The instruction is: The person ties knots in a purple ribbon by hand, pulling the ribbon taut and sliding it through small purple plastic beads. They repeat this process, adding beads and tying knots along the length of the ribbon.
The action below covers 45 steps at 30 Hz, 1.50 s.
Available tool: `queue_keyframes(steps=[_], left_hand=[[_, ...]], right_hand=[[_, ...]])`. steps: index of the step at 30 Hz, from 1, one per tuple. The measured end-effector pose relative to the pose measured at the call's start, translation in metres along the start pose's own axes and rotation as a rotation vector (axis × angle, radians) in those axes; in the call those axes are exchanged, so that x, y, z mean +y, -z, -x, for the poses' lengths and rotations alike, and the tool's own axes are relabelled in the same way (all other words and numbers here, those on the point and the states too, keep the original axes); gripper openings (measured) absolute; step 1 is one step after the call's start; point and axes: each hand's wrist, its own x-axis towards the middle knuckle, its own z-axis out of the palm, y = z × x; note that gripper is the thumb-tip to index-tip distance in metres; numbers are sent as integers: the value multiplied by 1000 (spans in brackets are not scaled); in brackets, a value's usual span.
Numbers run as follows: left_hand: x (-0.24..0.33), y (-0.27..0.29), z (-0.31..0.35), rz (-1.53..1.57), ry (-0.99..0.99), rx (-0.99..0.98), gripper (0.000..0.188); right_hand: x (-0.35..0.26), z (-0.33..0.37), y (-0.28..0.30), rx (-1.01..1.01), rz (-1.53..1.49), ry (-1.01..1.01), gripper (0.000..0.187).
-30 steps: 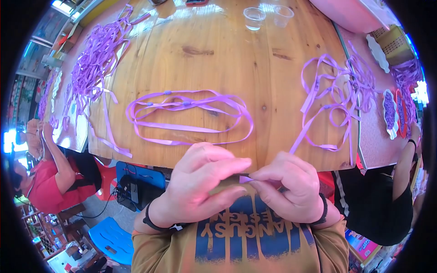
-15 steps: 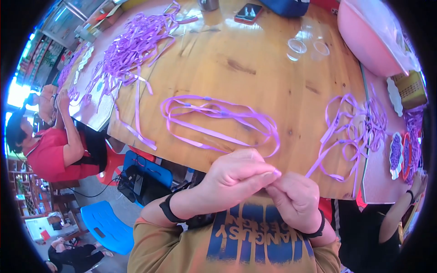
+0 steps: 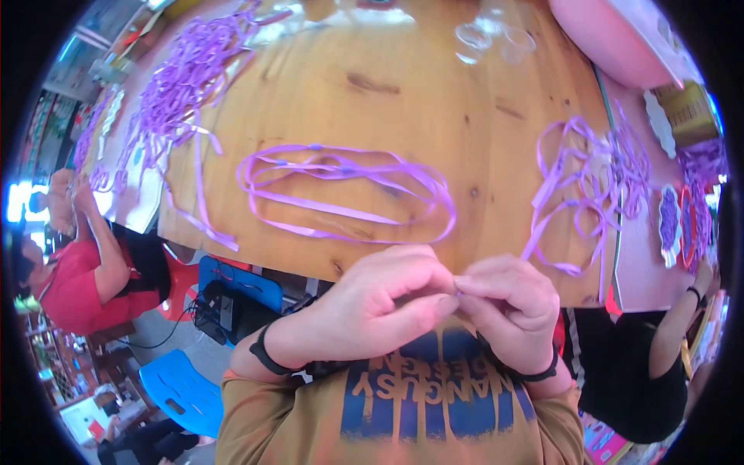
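Above the table's near edge, my left hand (image 3: 380, 298) and my right hand (image 3: 511, 302) meet at the fingertips, both in a pinch. A tiny bit of purple ribbon (image 3: 459, 294) shows between them; the fingers hide the rest. One ribbon strand runs from the right-hand pile of purple ribbons (image 3: 632, 170) toward my right hand and passes out of sight behind it. Just beyond my hands lies a long loose loop of purple ribbon (image 3: 333, 208), laid in several overlapping rounds with small joins.
A big tangle of purple ribbons (image 3: 186, 74) covers the wooden table's (image 3: 434, 116) far left. Clear round lids (image 3: 473, 37) and a pink basin (image 3: 612, 39) are at the back. A person in red (image 3: 85, 271) works at left; another person's arm (image 3: 673, 329) reaches in at right. A blue stool (image 3: 182, 391) stands lower left.
The view has shifted, so the table things sit higher and further left. My left fingers have spread into a wider arch, with the thumb lower; both hands still meet at the fingertips.
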Motion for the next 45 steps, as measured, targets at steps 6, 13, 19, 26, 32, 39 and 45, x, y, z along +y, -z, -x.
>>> queue_keyframes(steps=[6,13,19,26,32,39,45], left_hand=[[-5,-4,-8,406,260,-70,10],[-4,-5,-12,883,474,-144,14],[-9,-7,-12,828,495,-111,12],[-7,-13,-11,701,349,-64,7],[-13,-20,-14,89,-116,130,11],[-13,-31,-8,-228,-375,317,15],[-7,-30,-5,229,-48,169,11]], right_hand=[[6,-1,14,-60,-31,57,18],[6,7,12,-18,142,238,20],[1,7,12,-27,339,331,22],[6,9,7,39,281,207,25],[9,12,2,142,276,176,27],[9,17,-2,215,283,118,28],[5,17,1,225,370,122,25]])
